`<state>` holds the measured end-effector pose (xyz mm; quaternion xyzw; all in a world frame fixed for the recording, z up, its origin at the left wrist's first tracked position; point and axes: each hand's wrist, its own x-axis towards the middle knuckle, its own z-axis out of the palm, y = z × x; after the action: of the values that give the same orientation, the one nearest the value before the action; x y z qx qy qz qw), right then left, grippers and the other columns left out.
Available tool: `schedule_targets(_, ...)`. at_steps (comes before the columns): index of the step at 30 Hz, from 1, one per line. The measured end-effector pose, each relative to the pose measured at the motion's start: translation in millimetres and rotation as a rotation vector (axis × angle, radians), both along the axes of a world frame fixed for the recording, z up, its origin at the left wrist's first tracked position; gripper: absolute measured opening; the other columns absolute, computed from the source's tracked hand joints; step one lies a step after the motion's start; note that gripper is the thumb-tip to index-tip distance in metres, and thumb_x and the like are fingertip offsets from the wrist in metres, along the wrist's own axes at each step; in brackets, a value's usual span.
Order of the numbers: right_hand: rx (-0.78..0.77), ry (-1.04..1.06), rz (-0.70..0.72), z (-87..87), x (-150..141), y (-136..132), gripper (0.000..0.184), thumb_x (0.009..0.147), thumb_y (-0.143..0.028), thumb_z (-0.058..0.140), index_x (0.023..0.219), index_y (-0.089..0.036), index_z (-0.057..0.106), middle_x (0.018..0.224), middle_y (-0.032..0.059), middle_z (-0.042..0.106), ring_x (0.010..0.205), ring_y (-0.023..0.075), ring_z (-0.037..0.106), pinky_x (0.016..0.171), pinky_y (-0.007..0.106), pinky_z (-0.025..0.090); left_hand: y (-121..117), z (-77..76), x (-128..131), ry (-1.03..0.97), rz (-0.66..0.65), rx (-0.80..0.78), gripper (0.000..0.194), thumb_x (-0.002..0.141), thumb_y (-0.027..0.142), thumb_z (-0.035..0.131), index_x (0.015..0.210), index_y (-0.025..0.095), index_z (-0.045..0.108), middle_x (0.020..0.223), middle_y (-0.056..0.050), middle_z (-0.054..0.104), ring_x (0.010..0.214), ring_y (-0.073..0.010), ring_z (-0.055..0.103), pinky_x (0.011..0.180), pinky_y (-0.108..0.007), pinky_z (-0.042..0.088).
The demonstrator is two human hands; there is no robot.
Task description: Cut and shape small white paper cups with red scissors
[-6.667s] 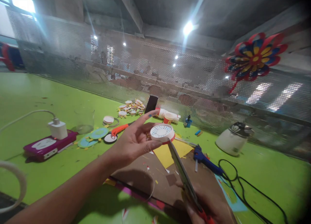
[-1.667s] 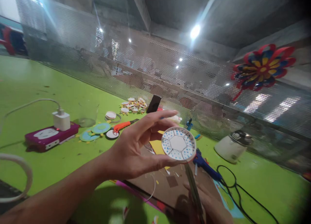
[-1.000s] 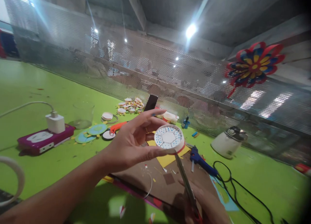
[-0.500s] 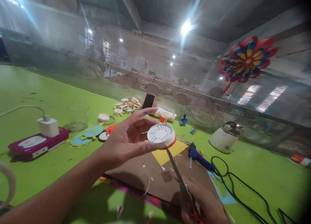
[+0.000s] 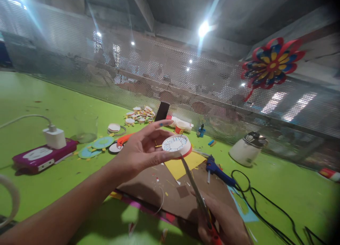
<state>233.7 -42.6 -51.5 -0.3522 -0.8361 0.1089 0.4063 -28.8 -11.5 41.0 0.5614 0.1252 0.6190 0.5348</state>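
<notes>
Between the thumb and fingers of my left hand [image 5: 142, 147] is a round white paper disc [image 5: 175, 144] with blue dots, black lines and a red lower rim. It is tilted toward me. My right hand [image 5: 220, 216] grips a pair of scissors [image 5: 195, 186] with red handles. The blade tips touch or almost touch the near edge of the disc. Below them, a yellow paper sheet [image 5: 176, 170] lies on a brown board [image 5: 148, 181] among small paper scraps.
A blue glue gun [image 5: 219, 172] with a black cord lies right of the board. Behind it is a white bottle-shaped appliance [image 5: 245, 151]. On the left are a purple power strip [image 5: 44, 156], a clear glass [image 5: 86, 129] and light-blue paper discs [image 5: 102, 143]. Small white discs [image 5: 140, 114] are piled at the back.
The disc in my left hand has tipped slightly flatter, showing its face at a lower angle. The scissors stay at its near edge, and the view has shifted a little.
</notes>
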Motion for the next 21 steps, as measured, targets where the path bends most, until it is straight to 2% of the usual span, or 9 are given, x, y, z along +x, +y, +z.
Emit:
schedule_targets(3,0.012,0.009,-0.018,-1.4,-1,1,0.037,0.091,-0.026,0.045,0.124,-0.021,0.062,0.059,-0.001,0.064,0.055,0.0163,0.065,0.055,0.023,0.051,1,-1.0,0,-0.01,-0.006,0.009,0.056,0.072,0.01,0.081,0.123,0.024,0.063,0.109,-0.007,0.072,0.1,-0.0198,0.069,0.087,-0.031,0.057)
schedule_targets(7,0.095,0.004,-0.03,2.0,-3,-1,0.04,0.088,-0.018,0.045,0.126,-0.023,0.059,0.064,-0.0016,0.068,0.052,0.0142,0.063,0.054,0.022,0.049,0,0.6,1,0.021,0.012,-0.009,0.053,0.074,0.011,0.079,0.122,0.024,0.063,0.109,-0.007,0.072,0.1,-0.0199,0.069,0.085,-0.03,0.056)
schedule_targets(10,0.094,-0.015,-0.032,6.2,-5,-5,0.042,0.087,-0.014,0.045,0.125,-0.023,0.059,0.058,-0.0033,0.066,0.049,0.0132,0.062,0.056,0.021,0.05,-1,1.9,1,0.039,0.022,-0.031,0.051,0.074,0.012,0.08,0.121,0.024,0.064,0.108,-0.006,0.072,0.1,-0.0196,0.068,0.085,-0.03,0.056)
schedule_targets(14,-0.028,-0.014,0.001,7.2,-7,-6,0.036,0.093,-0.023,0.04,0.124,-0.022,0.058,0.047,-0.0065,0.06,0.037,0.0113,0.054,0.045,0.019,0.044,0,0.8,0,0.067,0.029,-0.05,0.051,0.074,0.013,0.08,0.121,0.022,0.064,0.11,-0.007,0.071,0.1,-0.0202,0.068,0.085,-0.031,0.056)
schedule_targets(17,0.014,-0.001,-0.019,7.4,-9,-7,0.033,0.096,-0.03,0.039,0.122,-0.023,0.058,0.047,-0.0057,0.061,0.039,0.012,0.054,0.046,0.02,0.044,1,-1.2,0,0.082,0.01,-0.041,0.052,0.075,0.014,0.08,0.124,0.022,0.063,0.112,-0.009,0.071,0.099,-0.0206,0.068,0.085,-0.032,0.057)
schedule_targets(21,0.072,0.002,-0.024,10.9,-11,-7,0.03,0.094,-0.026,0.041,0.119,-0.022,0.059,0.047,-0.0061,0.058,0.039,0.0117,0.053,0.045,0.021,0.041,1,-2.4,0,0.084,-0.014,-0.054,0.054,0.078,0.017,0.078,0.129,0.023,0.059,0.117,-0.012,0.069,0.101,-0.0232,0.068,0.082,-0.034,0.059)
